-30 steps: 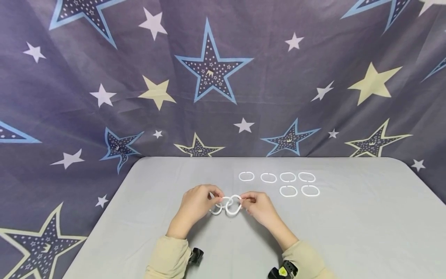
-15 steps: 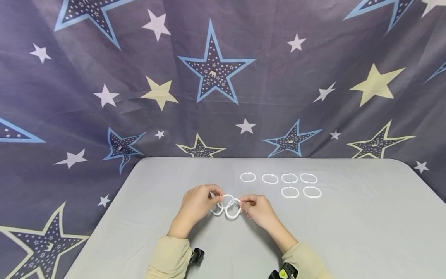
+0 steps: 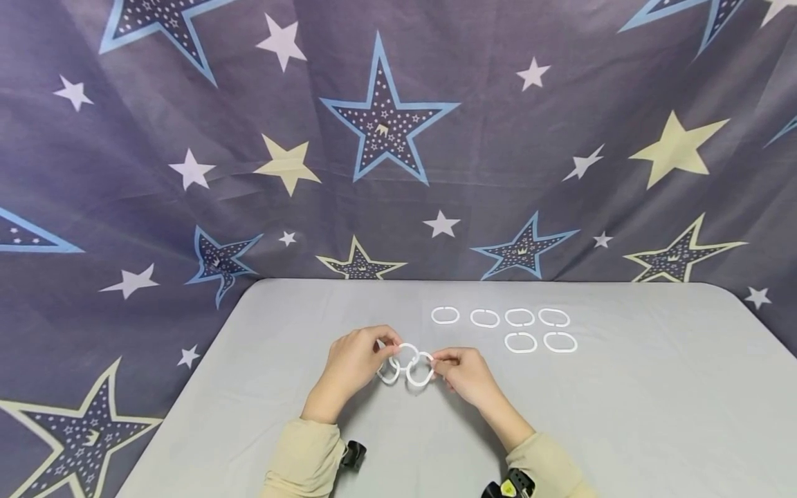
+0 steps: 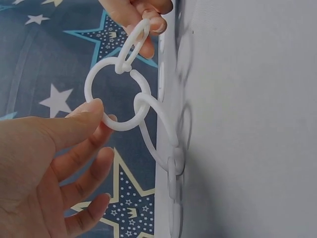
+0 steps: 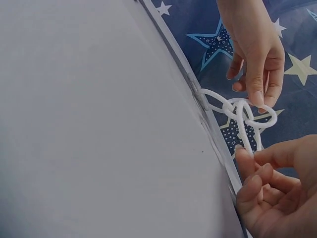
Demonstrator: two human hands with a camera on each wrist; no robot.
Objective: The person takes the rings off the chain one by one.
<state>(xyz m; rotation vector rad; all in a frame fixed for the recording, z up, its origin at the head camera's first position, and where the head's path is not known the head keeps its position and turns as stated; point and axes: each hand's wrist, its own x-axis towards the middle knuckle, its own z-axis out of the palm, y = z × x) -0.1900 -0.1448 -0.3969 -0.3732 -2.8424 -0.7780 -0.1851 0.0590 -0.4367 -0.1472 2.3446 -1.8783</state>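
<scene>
We've got a dark purple-grey star-print cloth backdrop [image 3: 529, 173] hanging behind a smooth light grey table [image 3: 623, 415]. Over it we see the left hand [image 3: 353, 356] pinching a white, round split ring [image 4: 89, 84], and the right hand [image 3: 463, 370] pinching a second white ring [image 3: 418, 384] hooked through it. A third white ring [image 4: 163, 116] is linked through the first too. Six loose white oval rings [image 3: 520, 352] lie farther back, to the right. Versus a second ago, the left hand's ring shows rounder from the head view; those loose ones haven't budged.
</scene>
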